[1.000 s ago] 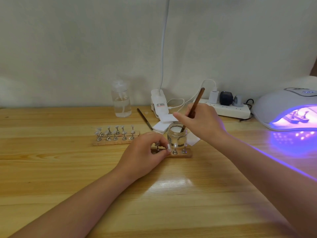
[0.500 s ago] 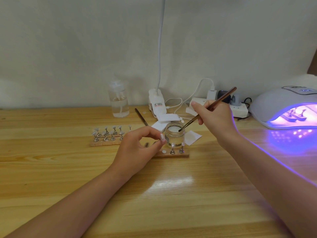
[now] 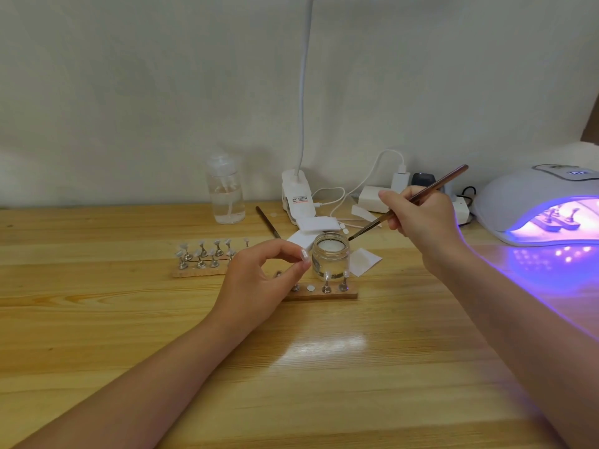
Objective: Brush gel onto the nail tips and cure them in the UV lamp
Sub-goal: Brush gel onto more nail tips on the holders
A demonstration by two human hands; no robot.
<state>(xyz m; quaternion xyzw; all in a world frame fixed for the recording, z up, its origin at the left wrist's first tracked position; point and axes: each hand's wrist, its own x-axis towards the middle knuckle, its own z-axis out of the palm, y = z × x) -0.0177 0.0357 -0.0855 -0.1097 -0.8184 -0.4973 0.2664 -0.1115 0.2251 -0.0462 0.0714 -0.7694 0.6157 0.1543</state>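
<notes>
Lifted clear of the glass jar [image 3: 330,258] since 1 second ago, the brush [image 3: 409,201] now has its dark tip in the air just right of the jar's rim, no longer dipped inside. The right hand [image 3: 421,218] pinches the brush handle with curled fingers, the handle slanting up and to the right. The left hand [image 3: 259,280] has come up off the near wooden strip [image 3: 319,294] and pinches a small stand whose pale nail tip [image 3: 304,255] shows at the fingertips, just left of the jar.

On the near strip, 2 stands with nail tips remain at its right end, beside a bare round metal spot; the left end is hidden behind the left hand. The jar stands just behind this strip. A second wooden strip [image 3: 197,271] lies to the left on the worktop [image 3: 97,319], carrying 2 rows of stands with nail tips; their exact count is hard to tell.

At the right edge, the UV lamp [image 3: 534,202] glows violet, with stands visible inside its opening and violet light spilling onto the wood. Behind the jar lie white pads [image 3: 316,223], a spare brush [image 3: 267,222], a clear pump bottle [image 3: 226,192], a white clip lamp [image 3: 296,199] with its neck rising out of view, and a power strip [image 3: 376,194] with plugs.
</notes>
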